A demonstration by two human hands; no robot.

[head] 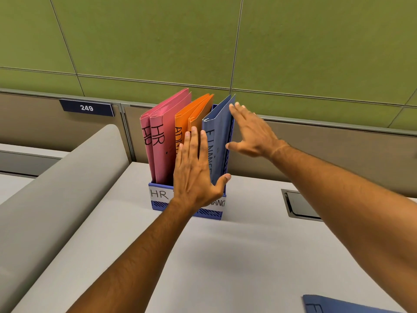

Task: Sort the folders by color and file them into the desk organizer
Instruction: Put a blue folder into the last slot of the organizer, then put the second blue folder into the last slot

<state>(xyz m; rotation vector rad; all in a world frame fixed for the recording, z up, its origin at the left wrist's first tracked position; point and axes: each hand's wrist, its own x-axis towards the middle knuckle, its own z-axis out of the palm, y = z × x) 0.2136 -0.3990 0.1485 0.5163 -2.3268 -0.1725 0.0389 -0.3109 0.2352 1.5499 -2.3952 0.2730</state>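
Blue folder (217, 141) upright in organizer (158, 206), spine facing viewer

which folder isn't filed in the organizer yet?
The blue folder lying flat on the desk at the bottom right edge. The pink, orange and other blue folders stand upright in the organizer.

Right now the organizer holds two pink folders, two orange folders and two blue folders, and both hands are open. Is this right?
Not quite. The head view shows only one blue folder in the organizer; a second blue one still lies on the desk. The rest holds: two pink, two orange, left hand and right hand open.
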